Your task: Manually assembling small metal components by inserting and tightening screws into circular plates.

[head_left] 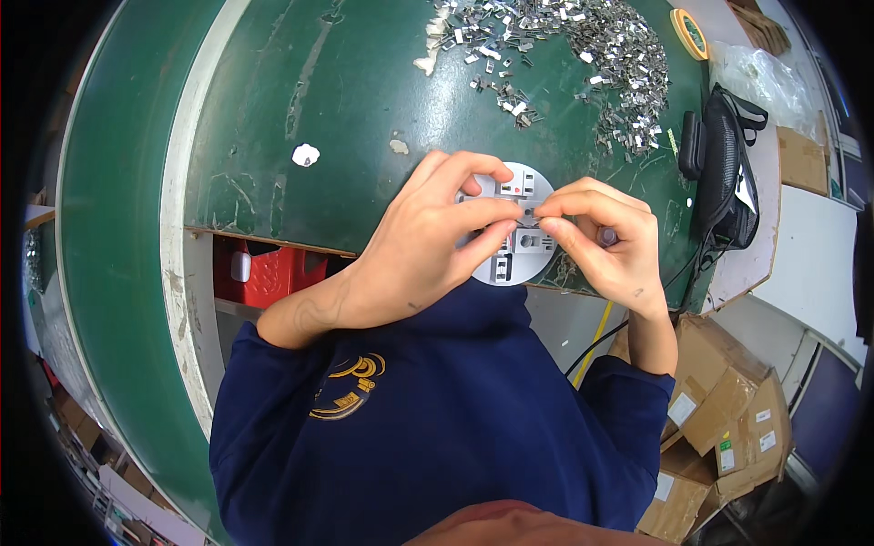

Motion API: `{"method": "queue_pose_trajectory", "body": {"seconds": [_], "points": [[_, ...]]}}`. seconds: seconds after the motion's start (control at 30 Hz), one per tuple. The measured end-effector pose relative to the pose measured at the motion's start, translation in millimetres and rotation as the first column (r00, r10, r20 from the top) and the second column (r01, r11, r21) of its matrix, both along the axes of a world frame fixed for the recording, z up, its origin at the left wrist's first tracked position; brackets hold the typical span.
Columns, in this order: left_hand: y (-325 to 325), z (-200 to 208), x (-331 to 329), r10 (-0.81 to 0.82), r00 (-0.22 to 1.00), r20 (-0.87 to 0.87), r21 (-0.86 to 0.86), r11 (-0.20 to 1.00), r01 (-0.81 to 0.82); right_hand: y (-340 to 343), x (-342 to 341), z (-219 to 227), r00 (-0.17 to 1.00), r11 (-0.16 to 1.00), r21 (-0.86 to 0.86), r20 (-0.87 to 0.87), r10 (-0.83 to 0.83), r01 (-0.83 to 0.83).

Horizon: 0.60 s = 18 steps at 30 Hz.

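Note:
A round light-grey disc (522, 273) with raised blocks and slots lies at the near edge of the green table, between my two hands. My left hand (437, 218) reaches over its left side, thumb and forefinger brought together near its middle. Any small part between those fingertips is too small to make out. From the right, my right hand (605, 232) pinches close to the same spot, its fingertips almost meeting the left ones. A slim tool with a dark round end (607, 237) is tucked in my right hand; most of it is hidden by the fingers.
Many small metal clips (628, 73) lie heaped at the back right. Beyond them are a yellow tape roll (690, 35) and a clear plastic bag (765, 86). A black mesh bag (728, 168) sits at right, above cardboard boxes (728, 409). A red bin (273, 278) is under the table.

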<state>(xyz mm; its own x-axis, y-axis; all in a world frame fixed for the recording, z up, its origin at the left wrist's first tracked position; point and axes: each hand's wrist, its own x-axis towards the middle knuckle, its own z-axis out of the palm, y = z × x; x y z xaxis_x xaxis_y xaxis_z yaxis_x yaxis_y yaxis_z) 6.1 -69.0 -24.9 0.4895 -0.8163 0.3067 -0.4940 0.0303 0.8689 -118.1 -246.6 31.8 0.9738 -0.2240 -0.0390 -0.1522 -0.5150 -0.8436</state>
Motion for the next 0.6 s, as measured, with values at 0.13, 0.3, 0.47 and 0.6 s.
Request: {"method": "queue_pose_trajectory", "body": {"seconds": [0.13,0.3,0.47,0.6], "points": [[-0.4,-0.3,1.2,-0.02,0.999,0.031,0.01,1.0,0.02,-1.1,-0.4,0.7,1.0,1.0,-0.008,-0.015,0.025,-0.025],[-0.8,0.1,0.8,-0.024,1.0,0.015,0.017,1.0,0.024,-0.5,1.3,-0.2,0.999,0.998,-0.041,0.009,0.048,-0.048],[-0.5,-0.1,1.1,-0.025,0.999,0.029,0.014,1.0,0.024,0.9,3.1,-0.1,0.999,0.998,-0.053,-0.009,0.044,-0.045],[0.5,-0.5,1.6,-0.031,0.999,0.016,-0.006,0.999,0.031,4.8,3.4,0.2,0.999,0.993,-0.109,0.004,0.045,-0.044]]}}
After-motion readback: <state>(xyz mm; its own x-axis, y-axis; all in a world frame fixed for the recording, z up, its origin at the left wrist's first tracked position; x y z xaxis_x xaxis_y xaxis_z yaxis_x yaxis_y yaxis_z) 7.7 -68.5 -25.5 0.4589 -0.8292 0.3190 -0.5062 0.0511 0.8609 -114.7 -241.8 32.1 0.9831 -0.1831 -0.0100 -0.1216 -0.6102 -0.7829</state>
